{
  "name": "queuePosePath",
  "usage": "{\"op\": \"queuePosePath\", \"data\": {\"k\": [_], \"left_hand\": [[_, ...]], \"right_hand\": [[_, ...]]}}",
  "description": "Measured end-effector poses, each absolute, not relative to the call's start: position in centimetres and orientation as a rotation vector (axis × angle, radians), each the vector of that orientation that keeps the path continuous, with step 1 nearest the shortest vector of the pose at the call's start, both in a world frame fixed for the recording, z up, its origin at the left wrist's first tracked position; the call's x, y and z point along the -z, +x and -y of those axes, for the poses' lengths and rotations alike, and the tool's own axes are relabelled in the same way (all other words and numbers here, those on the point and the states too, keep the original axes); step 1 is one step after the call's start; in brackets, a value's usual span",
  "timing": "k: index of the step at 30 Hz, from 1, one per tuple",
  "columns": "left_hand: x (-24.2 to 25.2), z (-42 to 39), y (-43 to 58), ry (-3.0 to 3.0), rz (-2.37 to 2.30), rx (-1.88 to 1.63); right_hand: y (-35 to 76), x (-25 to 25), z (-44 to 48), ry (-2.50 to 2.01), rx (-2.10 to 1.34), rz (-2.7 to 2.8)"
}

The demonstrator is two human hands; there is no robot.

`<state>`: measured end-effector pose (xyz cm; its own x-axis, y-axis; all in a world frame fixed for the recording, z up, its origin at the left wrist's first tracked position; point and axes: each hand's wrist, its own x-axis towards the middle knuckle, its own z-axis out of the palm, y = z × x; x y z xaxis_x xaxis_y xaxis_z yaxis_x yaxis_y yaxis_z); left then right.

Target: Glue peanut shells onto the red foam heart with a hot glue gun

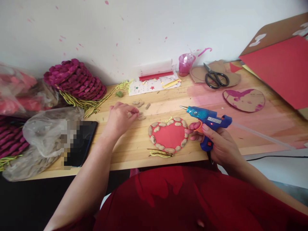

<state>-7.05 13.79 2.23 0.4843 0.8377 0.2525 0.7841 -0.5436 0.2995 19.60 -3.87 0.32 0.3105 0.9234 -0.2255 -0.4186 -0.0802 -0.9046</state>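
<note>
At the near edge of the wooden table (131,150), a bundle of yellow strands (161,154) lies against a flat red heart (168,136), its rim set with bumpy tan peanuts (169,150). Beside it, the right hand (221,142) has its fingers wrapped round a blue glue gun (201,114); its white label (214,120) has print too small for me to read. The left hand (122,116) bunches its fingertips by loose peanuts (138,104); whether they pinch one, I can't tell. Farther back sits a star-dotted sheet (145,87).
</note>
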Motion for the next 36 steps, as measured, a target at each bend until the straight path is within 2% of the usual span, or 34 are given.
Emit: {"op": "queuePosePath", "data": {"k": [4, 9, 36], "left_hand": [[-4.1, -10.1, -5.2, 2.592, -1.176, -0.643], [-4.0, -6.7, -2.4, 2.736, -0.936, -0.532], [-3.0, -6.5, -1.3, 2.847, -0.98, -0.361]], "right_hand": [[19.6, -0.3, 3.9, -1.137, -1.228, 0.586], [19.6, -0.3, 3.9, -1.133, -1.238, 0.597], [19.6, -0.5, 3.9, -1.164, -1.227, 0.625]]}}
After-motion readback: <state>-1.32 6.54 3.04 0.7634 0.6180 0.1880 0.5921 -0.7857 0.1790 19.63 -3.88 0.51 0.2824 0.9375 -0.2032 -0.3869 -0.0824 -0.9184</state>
